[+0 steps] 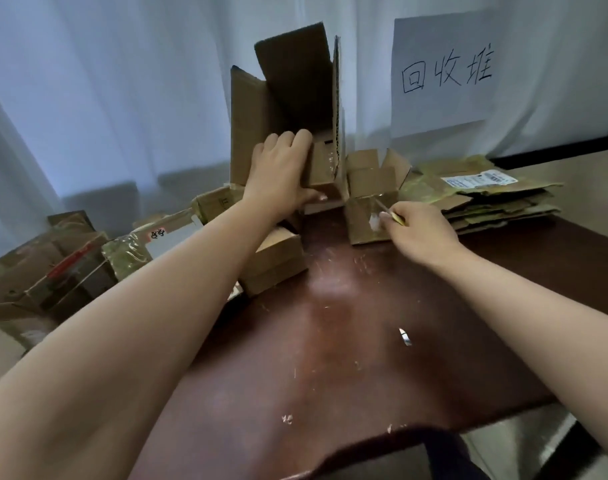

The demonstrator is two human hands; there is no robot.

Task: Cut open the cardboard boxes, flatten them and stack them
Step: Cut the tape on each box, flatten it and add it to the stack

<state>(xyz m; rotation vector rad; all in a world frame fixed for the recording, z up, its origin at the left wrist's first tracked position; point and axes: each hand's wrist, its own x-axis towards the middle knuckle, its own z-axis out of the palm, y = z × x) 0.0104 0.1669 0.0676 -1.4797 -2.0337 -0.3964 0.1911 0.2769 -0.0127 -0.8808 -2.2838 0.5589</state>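
Our left hand (282, 171) grips the box (321, 168) at mid-bench (330, 341); our right hand (422, 226) pinches what looks like a knife (391, 211). If the tape gives suddenly, the blade could jump toward the left fingers (304, 135).

Open box (288, 109) stands mid-table (330, 341) — flattened stack (486, 199) right, uncut boxes (53, 265) left.

Head-worn wide-angle view, looking forward and down along both forearms, close over the brown table (347, 341).

Opened brown box (288, 109), flaps upright
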